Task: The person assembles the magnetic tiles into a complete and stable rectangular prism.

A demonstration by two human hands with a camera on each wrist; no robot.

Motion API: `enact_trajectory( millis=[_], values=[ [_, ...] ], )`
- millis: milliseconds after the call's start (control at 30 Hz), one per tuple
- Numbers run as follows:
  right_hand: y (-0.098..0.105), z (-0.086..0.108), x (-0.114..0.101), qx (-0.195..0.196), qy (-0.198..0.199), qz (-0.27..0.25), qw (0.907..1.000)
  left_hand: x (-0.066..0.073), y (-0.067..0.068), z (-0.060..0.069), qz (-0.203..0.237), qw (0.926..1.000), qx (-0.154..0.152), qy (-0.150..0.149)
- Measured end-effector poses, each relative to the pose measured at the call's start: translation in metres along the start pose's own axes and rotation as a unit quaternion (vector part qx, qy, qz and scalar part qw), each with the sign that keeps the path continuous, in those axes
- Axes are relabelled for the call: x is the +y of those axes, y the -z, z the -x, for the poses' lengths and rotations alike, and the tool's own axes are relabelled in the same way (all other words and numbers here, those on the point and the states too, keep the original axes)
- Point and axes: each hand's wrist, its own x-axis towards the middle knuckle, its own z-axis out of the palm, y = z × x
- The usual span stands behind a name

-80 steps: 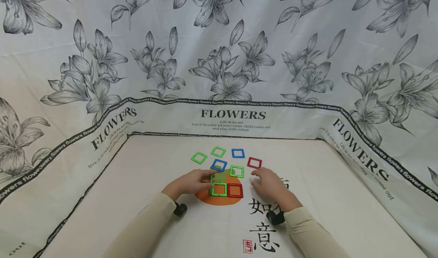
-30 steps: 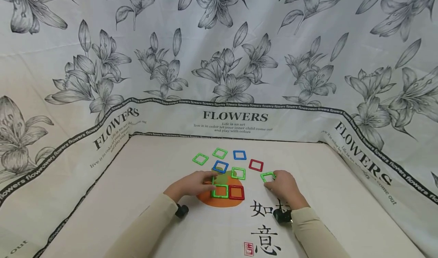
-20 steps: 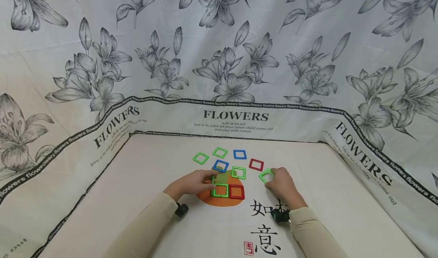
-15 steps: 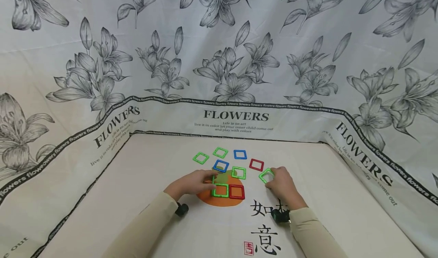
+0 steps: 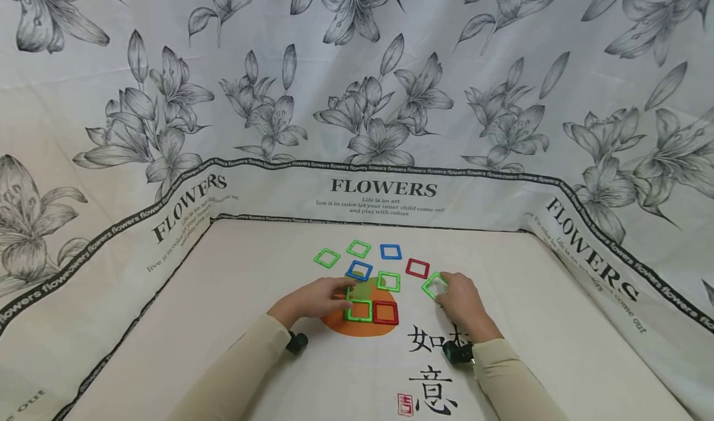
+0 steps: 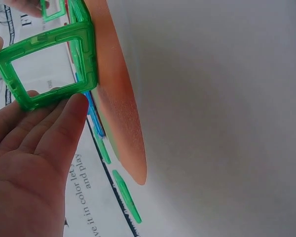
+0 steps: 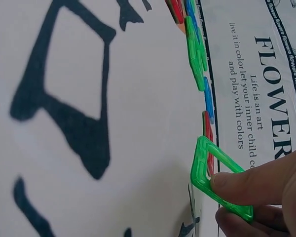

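My left hand point(image 5: 315, 298) holds an upright green square magnetic tile point(image 6: 90, 59) between thumb and fingers. This tile stands at the left side of a flat green tile point(image 5: 359, 320), which lies beside a red tile point(image 5: 396, 313) on the orange print. Over to the right, my right hand point(image 5: 463, 300) pinches another green magnetic tile point(image 7: 198, 163) by one corner, thumb on its near face. That tile is tilted and appears lifted off the cloth in the right wrist view.
Behind the hands lie loose tiles: green point(image 5: 388, 290), blue point(image 5: 359, 278), another blue point(image 5: 391, 258), red point(image 5: 418, 276) and two more green ones at the back left. A white cloth point(image 5: 223, 371) with black characters covers the table. Flower-printed curtain point(image 5: 357, 188) encloses the back and sides.
My right hand has taken hold of a green tile at the right, then turned it and shifted slightly left and up. The left hand stays in place with its tile.
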Motion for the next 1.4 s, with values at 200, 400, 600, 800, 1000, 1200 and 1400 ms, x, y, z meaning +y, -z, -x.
enact_trajectory(
  millis=[200,400,600,800,1000,1200,1400],
  values=[
    [0.004,0.001,-0.002,0.000,0.001,0.001,1.0000,0.001,-0.001,0.001,0.005,1.0000,0.000,0.003],
    [0.009,0.006,-0.007,0.010,0.027,0.017,0.9995,-0.001,-0.001,0.001,0.010,0.9999,0.000,-0.005],
    [0.010,0.006,-0.011,0.021,0.048,0.012,0.9986,0.000,0.000,0.001,0.007,1.0000,0.001,-0.001],
    [0.012,0.008,-0.020,0.021,0.058,-0.004,0.9981,-0.002,0.000,0.001,0.011,0.9999,0.000,0.005],
    [0.013,0.012,-0.037,0.014,0.073,-0.001,0.9973,-0.004,-0.001,0.001,0.021,0.9998,0.001,0.004],
    [0.011,0.019,-0.050,-0.006,0.086,-0.005,0.9962,-0.004,0.000,0.001,0.023,0.9997,-0.002,0.008],
    [0.010,0.026,-0.061,-0.011,0.117,-0.012,0.9930,-0.005,0.000,0.001,0.024,0.9997,-0.004,0.008]
  ],
)
